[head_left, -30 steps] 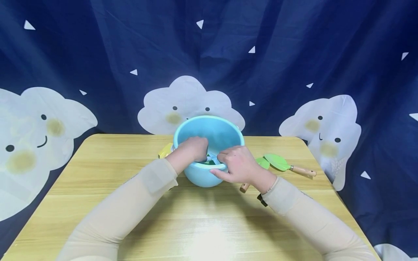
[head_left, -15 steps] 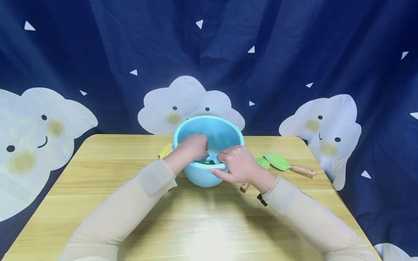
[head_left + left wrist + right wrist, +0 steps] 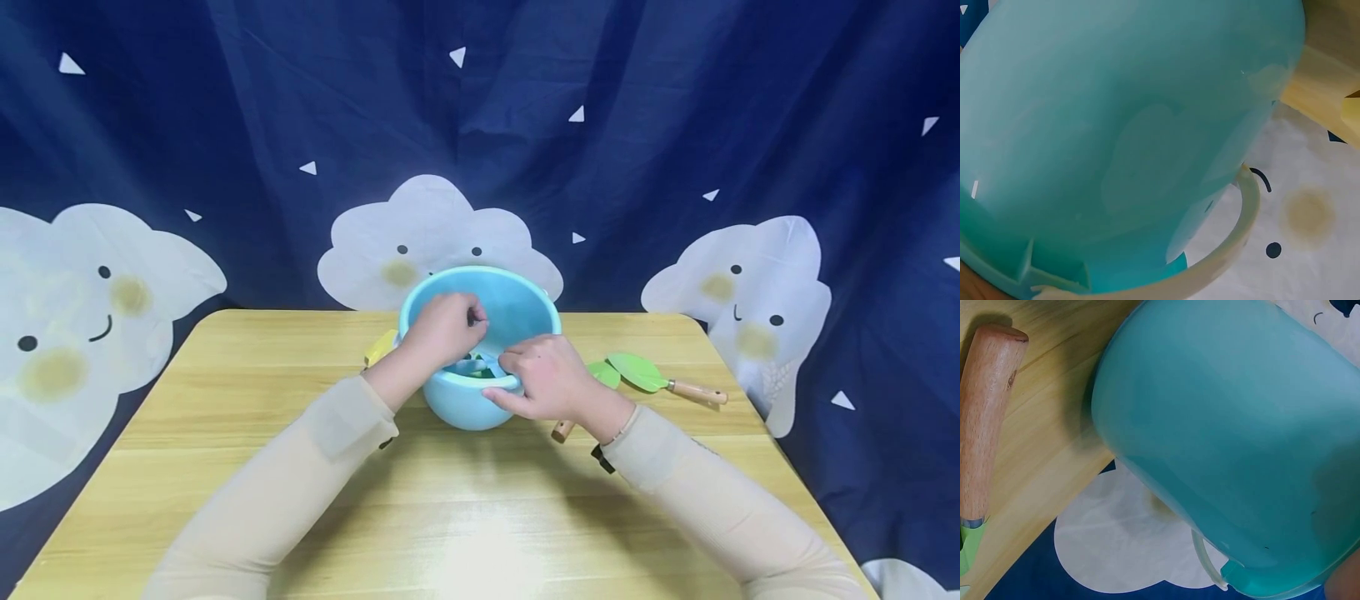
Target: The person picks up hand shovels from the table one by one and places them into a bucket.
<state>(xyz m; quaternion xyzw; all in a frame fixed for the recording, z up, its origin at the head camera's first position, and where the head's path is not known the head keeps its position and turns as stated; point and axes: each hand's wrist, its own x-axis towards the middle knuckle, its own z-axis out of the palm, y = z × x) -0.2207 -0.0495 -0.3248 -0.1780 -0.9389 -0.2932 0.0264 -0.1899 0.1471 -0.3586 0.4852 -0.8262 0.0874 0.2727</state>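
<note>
A light-blue bucket (image 3: 468, 407) stands on the table, its mouth tilted toward me. My right hand (image 3: 551, 375) grips the bucket's near right rim, thumb outside and fingers over the inner side. My left hand (image 3: 446, 329) is over the bucket's mouth at the left, fingers loosely curled, with nothing visible in them. Below it, light-blue pieces (image 3: 468, 364) and something green lie inside, mostly hidden by the near rim. In the left wrist view, the bucket's wall (image 3: 1116, 125) fills most of the picture, with a pale curved handle (image 3: 1247, 219) at its side.
Right of the bucket lie two green leaf-shaped trowels; one trowel (image 3: 637, 372) shows its wooden handle (image 3: 697, 392), the other wooden handle (image 3: 988, 419) is near my right wrist. A yellow object (image 3: 380, 346) sits left of the bucket. A blue cloud-patterned curtain (image 3: 262, 100) hangs behind the table.
My left hand has risen from inside the bucket, uncovering more of the light-blue pieces below. The right hand and the bucket have stayed in place.
</note>
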